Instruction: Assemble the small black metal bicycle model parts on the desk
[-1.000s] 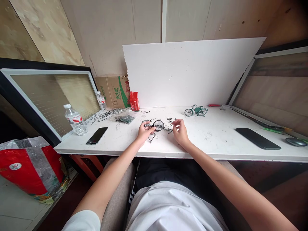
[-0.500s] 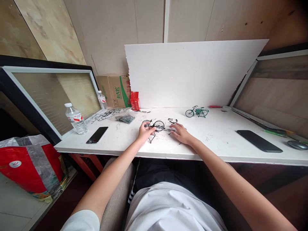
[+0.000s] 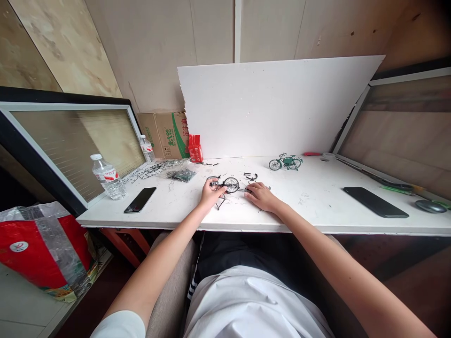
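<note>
"Where's the black bike (image 3: 231, 185)?"
"Clamped between thumb and fingers of the left hand (image 3: 211, 191), in front of the green bike (image 3: 290, 162) and to its left."
"And the right hand (image 3: 260, 195)?"
"Among small black parts (image 3: 252, 179), also before the green bike; whether it grips one, I can't tell."

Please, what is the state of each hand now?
Left hand: closed on the black model bicycle with spoked wheels.
Right hand: beside small, thin black parts on the white tabletop; cannot tell whether it holds any.
</note>
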A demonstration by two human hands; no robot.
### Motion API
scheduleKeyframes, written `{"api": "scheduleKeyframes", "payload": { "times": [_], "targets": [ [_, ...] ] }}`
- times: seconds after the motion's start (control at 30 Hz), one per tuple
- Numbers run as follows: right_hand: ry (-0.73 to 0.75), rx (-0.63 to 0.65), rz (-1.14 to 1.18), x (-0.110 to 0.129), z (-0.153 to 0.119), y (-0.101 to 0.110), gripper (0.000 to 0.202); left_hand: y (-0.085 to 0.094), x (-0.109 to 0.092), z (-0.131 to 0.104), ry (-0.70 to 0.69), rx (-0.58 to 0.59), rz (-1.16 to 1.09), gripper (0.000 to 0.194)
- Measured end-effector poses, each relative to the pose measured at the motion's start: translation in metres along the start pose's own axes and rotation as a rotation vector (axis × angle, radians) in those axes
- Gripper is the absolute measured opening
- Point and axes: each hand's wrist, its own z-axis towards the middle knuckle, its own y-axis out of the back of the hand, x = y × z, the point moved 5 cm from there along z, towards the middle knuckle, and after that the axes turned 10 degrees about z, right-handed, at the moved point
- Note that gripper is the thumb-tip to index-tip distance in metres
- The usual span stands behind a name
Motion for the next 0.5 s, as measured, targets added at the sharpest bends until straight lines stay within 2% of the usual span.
{"api": "scheduleKeyframes", "payload": {
  "times": [0.33,0.5],
  "targets": [
    [-0.068,-0.057,-0.04,0.015,-0.002,0.01,0.037,0.001,0.003,0.002,-0.008,0.01,0.021,0.058],
    [-0.154,-0.175,-0.042,0.012,-0.005,0.017,0.029,0.001,0.003,0.001,-0.007,0.013,0.025,0.059]
  ]
}}
